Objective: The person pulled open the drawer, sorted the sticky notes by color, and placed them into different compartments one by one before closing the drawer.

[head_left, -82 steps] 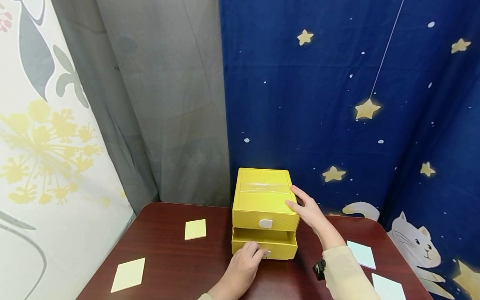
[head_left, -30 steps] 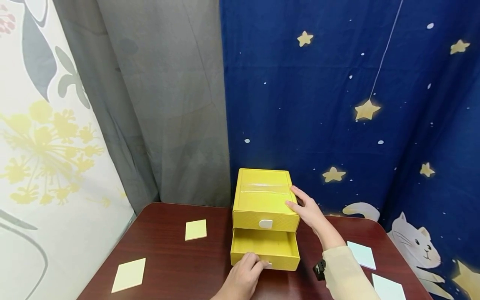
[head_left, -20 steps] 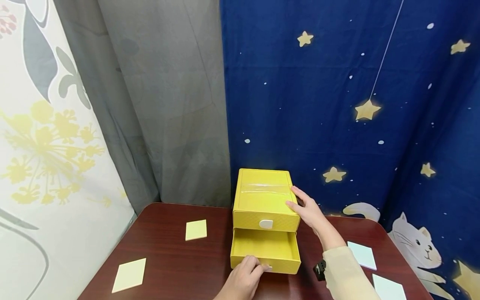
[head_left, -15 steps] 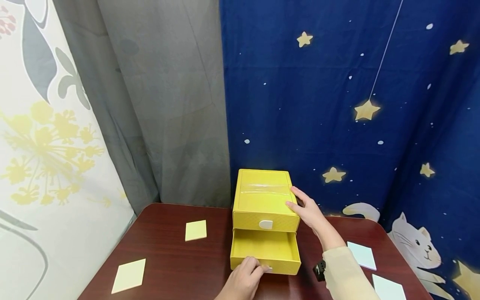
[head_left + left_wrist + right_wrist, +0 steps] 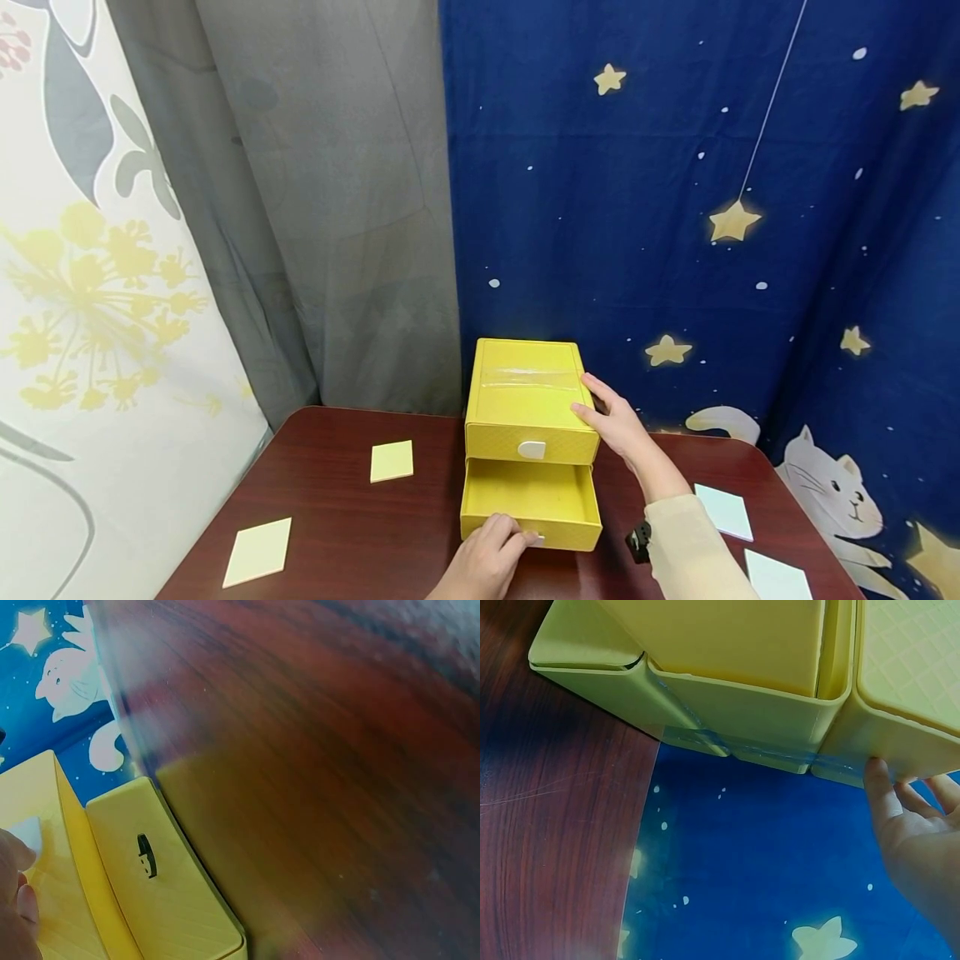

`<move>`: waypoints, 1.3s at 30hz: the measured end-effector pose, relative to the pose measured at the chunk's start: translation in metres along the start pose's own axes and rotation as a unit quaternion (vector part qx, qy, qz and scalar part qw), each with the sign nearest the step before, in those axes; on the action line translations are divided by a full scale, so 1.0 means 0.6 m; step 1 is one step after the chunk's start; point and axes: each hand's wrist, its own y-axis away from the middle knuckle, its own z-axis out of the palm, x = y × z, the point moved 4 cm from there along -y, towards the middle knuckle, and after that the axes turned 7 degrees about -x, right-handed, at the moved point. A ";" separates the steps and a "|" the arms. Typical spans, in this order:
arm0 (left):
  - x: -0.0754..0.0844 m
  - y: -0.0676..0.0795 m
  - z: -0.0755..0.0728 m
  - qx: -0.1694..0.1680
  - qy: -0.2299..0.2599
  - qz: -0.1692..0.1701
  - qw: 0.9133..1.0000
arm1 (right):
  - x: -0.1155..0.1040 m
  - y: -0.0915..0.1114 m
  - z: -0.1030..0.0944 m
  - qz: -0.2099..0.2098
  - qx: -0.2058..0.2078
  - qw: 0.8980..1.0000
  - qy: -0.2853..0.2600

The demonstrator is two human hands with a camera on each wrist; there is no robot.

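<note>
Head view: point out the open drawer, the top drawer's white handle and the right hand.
Open drawer (image 5: 570,535), head view: front panel, right side.
White handle (image 5: 532,450), head view: middle of its face.
Right hand (image 5: 617,422), head view: middle of the hand.

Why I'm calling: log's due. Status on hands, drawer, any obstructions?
Left hand gripping handle of open drawer. Right hand touching cabinet. No contents visible inside. Nothing seen blocking it.
</note>
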 end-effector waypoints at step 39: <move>-0.004 0.011 -0.021 -0.020 0.031 0.009 0.999 | 0.037 -0.017 -0.001 0.006 0.028 0.999 0.035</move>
